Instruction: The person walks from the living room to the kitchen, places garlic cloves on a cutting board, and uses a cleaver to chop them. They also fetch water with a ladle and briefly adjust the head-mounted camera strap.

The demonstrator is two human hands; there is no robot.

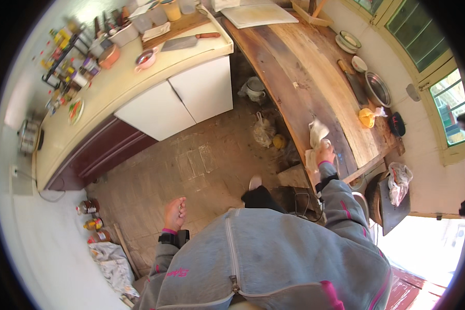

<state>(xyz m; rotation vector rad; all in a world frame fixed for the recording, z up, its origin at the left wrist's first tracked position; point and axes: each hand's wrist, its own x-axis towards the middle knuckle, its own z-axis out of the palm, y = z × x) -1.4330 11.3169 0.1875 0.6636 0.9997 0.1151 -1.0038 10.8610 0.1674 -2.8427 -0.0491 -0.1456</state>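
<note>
My right hand is closed on a crumpled whitish cloth at the near left edge of the wooden table. Part of the cloth bunches up beyond my fingers and another part lies by the table's edge. Over the tiled floor, to the left of my body, my left hand hangs with its fingers curled in; nothing shows in it. A yellow plastic bag lies on the table to the right of the cloth.
A cleaver and a steel basin lie along the table's wall side. On the left counter are another cleaver, a pink bowl and bottles. Bags stand under the table; bottles line the left wall.
</note>
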